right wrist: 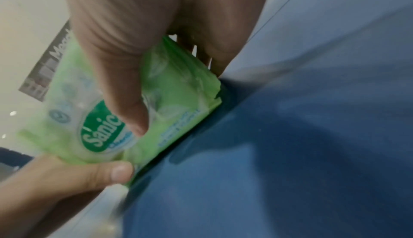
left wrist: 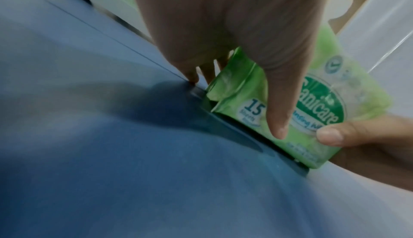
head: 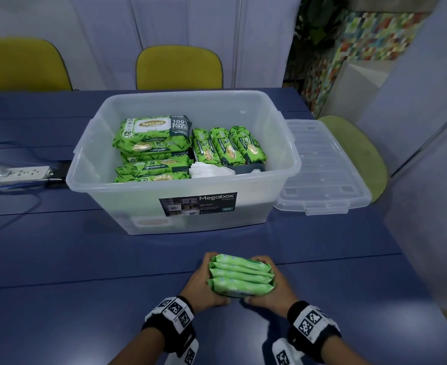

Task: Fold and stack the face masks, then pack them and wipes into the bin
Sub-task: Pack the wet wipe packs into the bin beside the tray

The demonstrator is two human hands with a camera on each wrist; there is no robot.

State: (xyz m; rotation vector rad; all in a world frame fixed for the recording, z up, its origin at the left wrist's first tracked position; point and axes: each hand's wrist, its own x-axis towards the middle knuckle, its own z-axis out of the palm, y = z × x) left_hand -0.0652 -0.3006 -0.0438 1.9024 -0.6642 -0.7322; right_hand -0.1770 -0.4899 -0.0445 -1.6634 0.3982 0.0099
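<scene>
While the left hand (head: 202,281) and right hand (head: 271,283) clamp the row of small wipe packs (head: 241,276) (standing on edge on the desk (head: 85,259)), even end pressure should carry them together into the bin (head: 183,164).

I saw a blue tabletop (head: 59,246), two yellow chairs (head: 179,67) at twelve o'clock against pale walls (head: 190,22), a green chair (head: 359,154) at two.
</scene>
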